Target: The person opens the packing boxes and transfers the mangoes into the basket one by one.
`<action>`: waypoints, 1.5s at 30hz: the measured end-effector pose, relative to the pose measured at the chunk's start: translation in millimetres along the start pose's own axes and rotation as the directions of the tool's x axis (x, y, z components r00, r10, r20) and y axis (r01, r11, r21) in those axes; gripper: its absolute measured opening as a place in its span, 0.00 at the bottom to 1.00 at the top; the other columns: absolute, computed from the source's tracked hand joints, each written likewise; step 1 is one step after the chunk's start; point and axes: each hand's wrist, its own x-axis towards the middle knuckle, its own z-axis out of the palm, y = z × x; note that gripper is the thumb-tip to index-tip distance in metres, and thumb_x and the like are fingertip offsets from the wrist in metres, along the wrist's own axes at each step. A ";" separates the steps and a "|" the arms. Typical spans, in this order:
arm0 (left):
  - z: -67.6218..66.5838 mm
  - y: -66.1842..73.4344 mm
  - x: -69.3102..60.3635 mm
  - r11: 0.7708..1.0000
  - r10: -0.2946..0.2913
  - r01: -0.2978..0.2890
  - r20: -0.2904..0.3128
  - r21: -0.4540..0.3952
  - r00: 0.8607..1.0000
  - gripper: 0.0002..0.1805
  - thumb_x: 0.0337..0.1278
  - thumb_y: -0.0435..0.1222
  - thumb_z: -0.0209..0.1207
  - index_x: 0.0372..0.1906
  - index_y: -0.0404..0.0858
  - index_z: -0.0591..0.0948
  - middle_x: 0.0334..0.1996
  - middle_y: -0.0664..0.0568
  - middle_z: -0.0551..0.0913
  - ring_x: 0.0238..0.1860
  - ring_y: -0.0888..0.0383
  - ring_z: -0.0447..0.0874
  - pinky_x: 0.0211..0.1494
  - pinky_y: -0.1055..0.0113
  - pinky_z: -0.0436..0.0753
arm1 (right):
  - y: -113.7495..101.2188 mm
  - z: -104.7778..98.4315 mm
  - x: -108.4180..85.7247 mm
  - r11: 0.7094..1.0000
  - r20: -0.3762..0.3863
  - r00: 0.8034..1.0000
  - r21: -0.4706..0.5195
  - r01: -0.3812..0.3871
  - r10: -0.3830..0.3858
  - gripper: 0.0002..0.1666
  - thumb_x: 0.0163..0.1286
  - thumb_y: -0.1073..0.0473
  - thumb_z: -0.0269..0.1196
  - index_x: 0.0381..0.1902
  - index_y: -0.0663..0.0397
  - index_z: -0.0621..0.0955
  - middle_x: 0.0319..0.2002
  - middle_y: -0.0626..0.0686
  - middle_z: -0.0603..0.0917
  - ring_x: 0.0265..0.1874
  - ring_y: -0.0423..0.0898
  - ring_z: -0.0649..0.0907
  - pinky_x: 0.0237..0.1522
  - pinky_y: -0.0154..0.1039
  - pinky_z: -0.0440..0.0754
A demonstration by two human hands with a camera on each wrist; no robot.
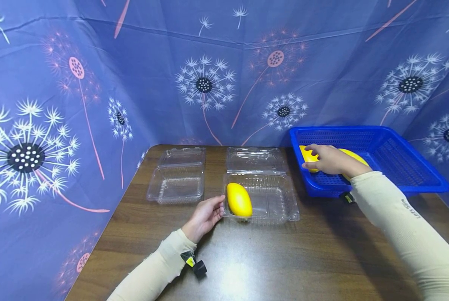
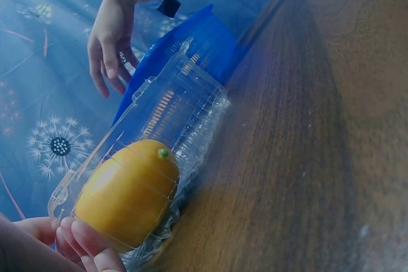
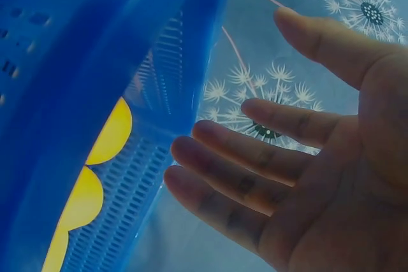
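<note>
A yellow mango [image 1: 239, 200] lies at the left end of an open clear plastic clamshell box [image 1: 273, 196]. My left hand [image 1: 207, 215] pinches the left rim of this box between thumb and fingers, close beside the mango. In the left wrist view, the mango [image 2: 131, 192] shows a green stem spot through the plastic. Over the left part of a blue basket [image 1: 408, 161] my right hand [image 1: 327, 159] hovers, its fingers spread and holding nothing. Yellow mangoes [image 1: 310, 158] lie beneath it, partly hidden by the hand. The right wrist view shows three yellow rounded shapes [image 3: 111, 132] behind the basket's rim.
Another open clear clamshell box [image 1: 181, 184] stands left of the first one, with nothing in it. Both lie on a brown wooden table [image 1: 269, 259]. A blue dandelion-print cloth [image 1: 239, 83] hangs behind the table and along its sides.
</note>
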 end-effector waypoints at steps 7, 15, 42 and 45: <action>-0.5 0.3 -1.2 1.000 -0.001 0.001 0.006 0.001 1.000 0.04 0.63 0.33 0.59 0.37 0.35 0.78 0.20 0.58 0.75 0.22 0.66 0.71 0.28 0.78 0.75 | -2.9 4.0 -0.7 0.998 -0.036 0.998 -0.009 0.057 -0.057 0.39 0.68 0.51 0.63 0.66 0.73 0.65 0.60 0.74 0.74 0.56 0.69 0.76 0.57 0.65 0.74; -1.6 0.5 -2.3 1.000 -0.003 0.003 0.015 -0.003 1.000 0.03 0.63 0.33 0.58 0.36 0.36 0.79 0.20 0.59 0.75 0.21 0.66 0.71 0.28 0.78 0.75 | -14.7 6.6 -2.3 0.998 -0.039 0.997 -0.010 0.064 -0.064 0.39 0.68 0.49 0.62 0.67 0.71 0.66 0.57 0.72 0.77 0.56 0.67 0.76 0.57 0.63 0.75; -1.8 -0.7 1.1 1.000 -0.007 0.007 0.009 0.000 1.000 0.05 0.62 0.34 0.59 0.30 0.40 0.78 0.21 0.58 0.76 0.22 0.66 0.72 0.28 0.78 0.76 | -51.3 26.1 2.9 0.991 -0.065 0.992 0.063 0.116 -0.112 0.34 0.67 0.52 0.64 0.64 0.67 0.69 0.53 0.71 0.80 0.52 0.64 0.80 0.54 0.59 0.78; -1.9 -0.8 1.4 1.000 -0.004 0.004 0.007 -0.001 1.000 0.05 0.62 0.34 0.60 0.30 0.40 0.78 0.20 0.58 0.76 0.22 0.66 0.72 0.29 0.78 0.76 | -53.9 29.0 4.7 0.990 -0.072 0.990 0.073 0.123 -0.118 0.34 0.67 0.52 0.64 0.63 0.67 0.70 0.51 0.69 0.81 0.51 0.62 0.81 0.53 0.57 0.79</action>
